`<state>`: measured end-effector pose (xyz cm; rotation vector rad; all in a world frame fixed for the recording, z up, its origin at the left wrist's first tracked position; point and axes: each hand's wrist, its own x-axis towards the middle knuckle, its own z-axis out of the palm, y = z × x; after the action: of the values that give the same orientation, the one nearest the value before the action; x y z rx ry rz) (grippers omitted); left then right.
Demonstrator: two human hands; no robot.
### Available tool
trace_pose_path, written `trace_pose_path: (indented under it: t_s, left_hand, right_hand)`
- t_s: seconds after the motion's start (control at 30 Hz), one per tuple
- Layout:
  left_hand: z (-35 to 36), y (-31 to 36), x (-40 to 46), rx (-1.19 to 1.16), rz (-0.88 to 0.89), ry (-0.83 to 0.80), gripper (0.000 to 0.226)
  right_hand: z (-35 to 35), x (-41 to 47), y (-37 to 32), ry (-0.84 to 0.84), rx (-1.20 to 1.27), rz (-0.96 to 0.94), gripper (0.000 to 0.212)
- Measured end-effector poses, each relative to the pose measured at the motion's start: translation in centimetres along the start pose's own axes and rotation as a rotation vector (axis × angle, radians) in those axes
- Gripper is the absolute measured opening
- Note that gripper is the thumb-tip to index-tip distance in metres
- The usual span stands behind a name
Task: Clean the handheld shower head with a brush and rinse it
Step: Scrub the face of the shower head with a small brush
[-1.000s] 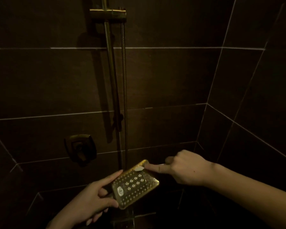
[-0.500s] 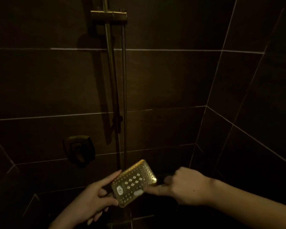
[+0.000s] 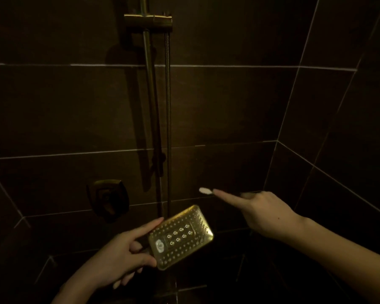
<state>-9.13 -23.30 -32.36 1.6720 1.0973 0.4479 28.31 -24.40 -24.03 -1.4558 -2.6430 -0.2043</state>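
While the left hand (image 3: 121,257) grips the gold shower head (image 3: 180,237) by its near end, with the spray face turned up, the right hand (image 3: 259,212) holds the brush (image 3: 205,190) up and away from it. Its pointer finger lies straight along the brush and the other fingers curl round the handle. To scrub well, I think the white tip should come back down flat on the little holes. Right now the tip is up above the head's far edge, not touching it.

shower head (image 3: 181,236): gold, dotted nozzle grid | brush (image 3: 205,190): white | tiles (image 3: 228,106): dark brown
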Motion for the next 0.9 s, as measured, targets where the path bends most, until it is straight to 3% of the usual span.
trace_pose_path:
  t_s: [0.07,0.27,0.43,0.6,0.73,0.9]
  left_hand:
    - [0.2,0.0,0.1,0.021,-0.004,-0.005,0.091]
    - [0.1,0.7,0.4,-0.023,0.005,-0.026,0.092]
    - [0.4,1.3,0.8,-0.004,0.006,-0.07,0.091]
    - [0.9,0.4,1.2,0.002,-0.027,-0.046,0.092]
    - [1.4,-0.4,1.3,-0.004,-0.042,-0.014,0.096]
    - [1.8,-0.4,1.7,-0.073,0.028,0.13,0.093]
  right_hand:
    - [-0.6,-0.1,-0.4,0.011,0.03,-0.027,0.079]
    - [1.6,-1.9,-3.3,-0.171,-0.096,-0.292,0.085]
    - [0.2,-0.9,-2.4,-0.054,-0.124,-0.159,0.08]
    - [1.6,-2.1,-2.7,-0.215,-0.151,-0.28,0.079]
    - [1.2,-2.3,-2.1,-0.145,-0.14,-0.188,0.079]
    - [2.3,-2.8,-3.8,-0.168,-0.161,-0.245,0.085]
